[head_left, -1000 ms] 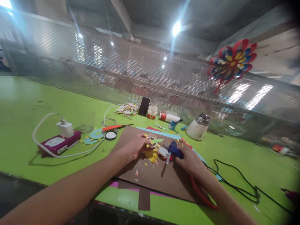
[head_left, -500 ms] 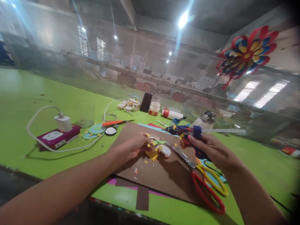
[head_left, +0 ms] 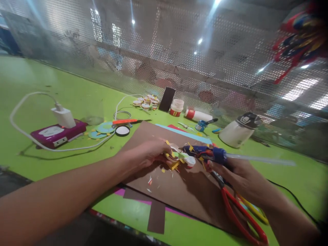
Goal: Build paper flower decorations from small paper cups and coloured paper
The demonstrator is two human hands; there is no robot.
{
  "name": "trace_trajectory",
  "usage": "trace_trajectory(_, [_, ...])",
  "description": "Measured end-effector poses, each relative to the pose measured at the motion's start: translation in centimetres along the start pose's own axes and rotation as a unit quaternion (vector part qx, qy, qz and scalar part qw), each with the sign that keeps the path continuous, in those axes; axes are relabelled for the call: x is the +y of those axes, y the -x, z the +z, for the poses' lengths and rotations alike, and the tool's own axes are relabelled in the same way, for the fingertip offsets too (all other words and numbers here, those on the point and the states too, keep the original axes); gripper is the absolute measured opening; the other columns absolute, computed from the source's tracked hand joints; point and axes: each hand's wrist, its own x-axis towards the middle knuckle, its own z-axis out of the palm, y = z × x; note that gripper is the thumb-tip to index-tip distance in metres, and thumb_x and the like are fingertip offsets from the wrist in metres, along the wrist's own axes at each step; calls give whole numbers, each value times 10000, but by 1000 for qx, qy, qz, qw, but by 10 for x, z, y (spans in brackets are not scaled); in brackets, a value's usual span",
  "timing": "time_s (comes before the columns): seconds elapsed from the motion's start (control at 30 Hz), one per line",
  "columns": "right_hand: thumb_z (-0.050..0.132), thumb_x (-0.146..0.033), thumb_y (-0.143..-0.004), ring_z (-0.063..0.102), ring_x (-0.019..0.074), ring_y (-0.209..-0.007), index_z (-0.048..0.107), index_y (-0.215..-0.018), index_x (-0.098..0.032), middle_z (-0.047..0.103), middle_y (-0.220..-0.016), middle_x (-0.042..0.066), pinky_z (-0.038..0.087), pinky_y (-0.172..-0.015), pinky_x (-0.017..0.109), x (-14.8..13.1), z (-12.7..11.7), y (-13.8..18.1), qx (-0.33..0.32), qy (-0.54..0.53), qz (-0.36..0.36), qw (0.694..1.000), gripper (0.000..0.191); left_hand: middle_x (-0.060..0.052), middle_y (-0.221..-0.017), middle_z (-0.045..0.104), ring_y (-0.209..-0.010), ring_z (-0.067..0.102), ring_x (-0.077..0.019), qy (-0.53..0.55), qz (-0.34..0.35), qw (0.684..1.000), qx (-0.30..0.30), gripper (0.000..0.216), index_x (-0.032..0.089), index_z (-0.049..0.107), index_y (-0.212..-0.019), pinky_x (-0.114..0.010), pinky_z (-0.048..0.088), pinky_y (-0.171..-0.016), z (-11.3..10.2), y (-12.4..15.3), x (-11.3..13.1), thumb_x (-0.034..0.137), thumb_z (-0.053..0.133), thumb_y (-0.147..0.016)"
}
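Note:
My left hand (head_left: 151, 153) is closed on a small round paper piece (head_left: 175, 154) with yellow tabs and a green strip. In my right hand (head_left: 237, 174) is a dark blue hot glue gun (head_left: 219, 155), a long clear glue stick (head_left: 266, 160) jutting from its back. The gun's nozzle points left and is at the paper piece; whether it touches is hard to tell. A small white disc (head_left: 190, 161) shows just right of the piece. Scissors with red and yellow handles (head_left: 239, 213) lie below my right hand, their blades partly hidden. Under it all is a brown board (head_left: 189, 198).
On the green table (head_left: 143, 217) are a purple power block with a charger (head_left: 61, 135), blue paper discs (head_left: 105, 127), an orange cutter (head_left: 125, 121) and a black-rimmed lid (head_left: 122, 131). Behind stand a phone (head_left: 167, 99), a jar (head_left: 176, 107) and a white container (head_left: 235, 131).
My right hand has brought the glue gun left and down, its nozzle now at the paper piece. My left hand still holds the piece. The camera view has tilted down.

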Motion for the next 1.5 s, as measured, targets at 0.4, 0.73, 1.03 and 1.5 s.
trace_trajectory(0.4, [486, -533, -863, 567, 199, -611, 676, -773, -217, 672, -688, 25, 416, -529, 283, -6, 2, -2, 17, 29, -35, 999, 380, -73, -567, 628, -481, 604, -178, -23, 20, 1000, -8, 95, 139, 575, -657, -292, 483, -465, -1, -1, -7, 49, 567, -627])
trace_trajectory(0.73, [434, -532, -906, 504, 167, -602, 618, -745, -199, 596, -668, 17, 403, -537, 271, -8, 3, -1, 11, 38, -47, 998, 414, -62, -575, 634, -498, 619, -180, -26, 13, 999, -13, 115, 139, 561, -688, -281, 497, -467, -3, -3, -7, 50, 571, -615])
trace_trajectory(1.03, [373, -612, -913, 483, 167, -616, 588, -753, -195, 586, -700, 26, 370, -527, 275, -7, 5, -2, -15, 37, -32, 999, 496, -66, -589, 638, -501, 613, -162, -31, 5, 1000, 3, 126, 129, 570, -680, -258, 485, -467, -1, 0, -5, 26, 552, -611])
trace_trajectory(1.5, [398, -565, -918, 496, 166, -620, 573, -730, -199, 581, -687, 14, 405, -546, 275, -9, 7, -3, 0, 37, -50, 998, 448, -47, -552, 619, -450, 603, -166, -24, 3, 1000, 3, 110, 135, 550, -675, -267, 490, -432, 1, 1, -7, 29, 534, -651])
